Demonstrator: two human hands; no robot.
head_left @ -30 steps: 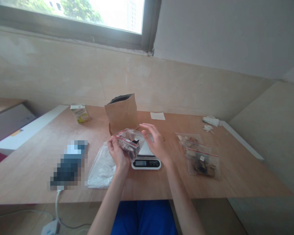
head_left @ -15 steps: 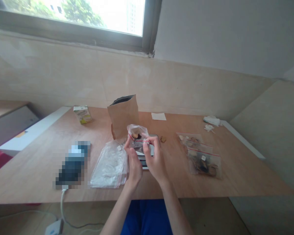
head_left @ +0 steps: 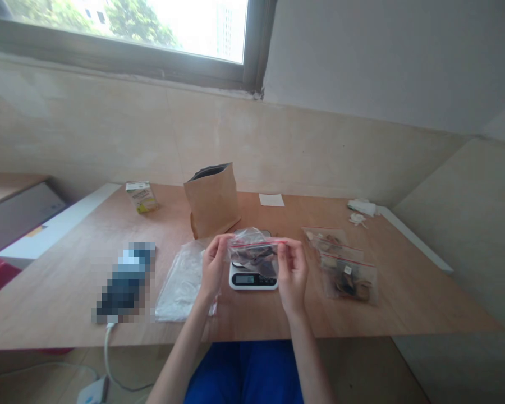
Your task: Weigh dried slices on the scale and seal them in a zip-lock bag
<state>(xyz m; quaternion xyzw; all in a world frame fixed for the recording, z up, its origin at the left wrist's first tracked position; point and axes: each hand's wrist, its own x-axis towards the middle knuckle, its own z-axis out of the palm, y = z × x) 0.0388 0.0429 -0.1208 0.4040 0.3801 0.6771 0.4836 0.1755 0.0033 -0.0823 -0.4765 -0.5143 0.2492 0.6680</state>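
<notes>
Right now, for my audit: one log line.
left hand, right hand: holding resealable bag | below: digital scale | behind, left: kraft pouch

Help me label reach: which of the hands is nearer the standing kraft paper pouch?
Left. The left hand is just in front of the kraft paper pouch; the right hand is farther away, in front and to the right.

At upper left, a window (head_left: 185, 33) in a dull metal frame (head_left: 253, 53). Gives onto green foliage (head_left: 141, 22) and a pale high building (head_left: 224, 28), bleached by daylight. Beneath, a cream wall (head_left: 278, 143) with faint seams and a rough edge along the sill. Beyond the frame, a plain grey upper wall (head_left: 382, 56); turns dimmer toward the right corner. Below, a wooden table (head_left: 408, 275) with white strips (head_left: 418, 241) at both sides. Under the near edge, tan floor (head_left: 31, 387), in shade.
</notes>
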